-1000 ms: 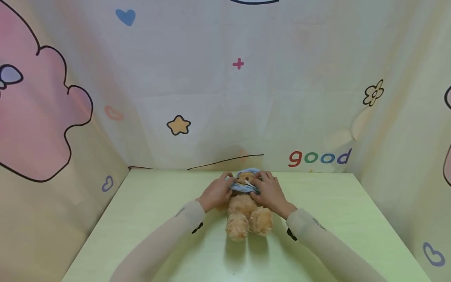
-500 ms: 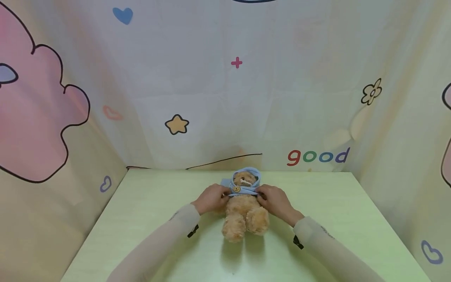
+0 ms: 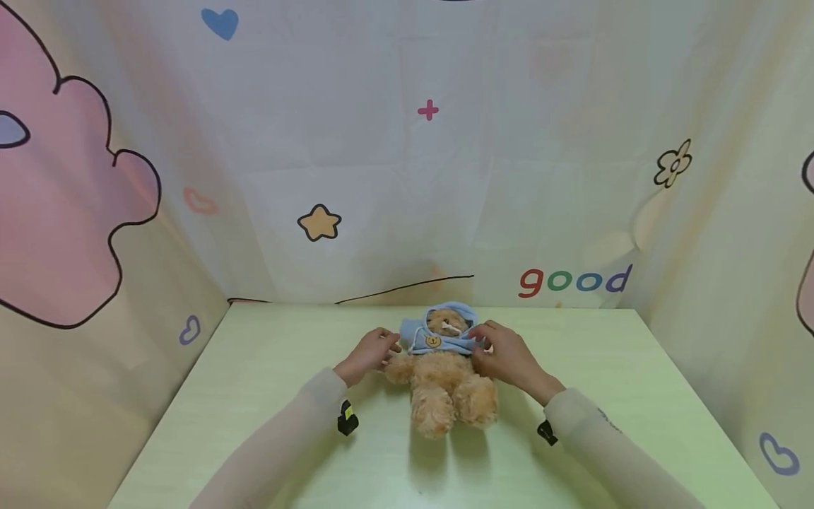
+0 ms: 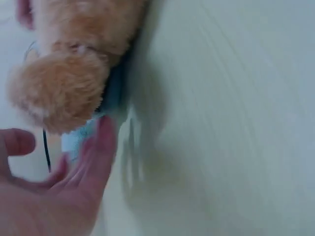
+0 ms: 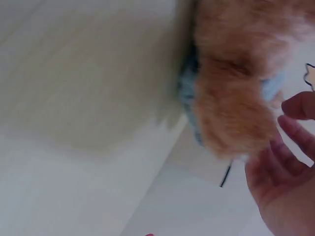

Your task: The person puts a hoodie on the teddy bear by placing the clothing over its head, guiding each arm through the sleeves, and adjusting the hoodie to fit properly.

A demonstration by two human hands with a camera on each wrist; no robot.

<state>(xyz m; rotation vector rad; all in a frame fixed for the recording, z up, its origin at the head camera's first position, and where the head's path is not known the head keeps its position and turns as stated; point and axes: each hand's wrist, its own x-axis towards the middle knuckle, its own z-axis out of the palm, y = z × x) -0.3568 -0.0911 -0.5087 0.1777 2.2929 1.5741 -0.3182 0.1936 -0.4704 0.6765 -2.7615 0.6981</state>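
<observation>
A light-brown teddy bear (image 3: 441,371) lies on its back, legs toward me, wearing a small blue hoodie (image 3: 443,345). The hood frames its face, a round bear badge sits on the front, and the hem is bunched high above the bare belly. My left hand (image 3: 369,355) is beside the bear's left-side arm (image 3: 399,369); the left wrist view shows thumb and fingers spread apart with nothing between them. At the other side, my right hand (image 3: 507,357) has its fingertips right at the hoodie. The right wrist view shows its relaxed fingers behind the bear's furry arm (image 5: 236,113).
The bear lies near the back of a pale green table (image 3: 267,396). Behind it hangs a printed curtain (image 3: 381,141) that also runs along both sides. A black wrist strap piece (image 3: 347,418) hangs under the left sleeve.
Both hands have come down from the hood to the hoodie's sides. My left hand has let go of the hem and moved left, exposing the bear's arm and a blue sleeve.
</observation>
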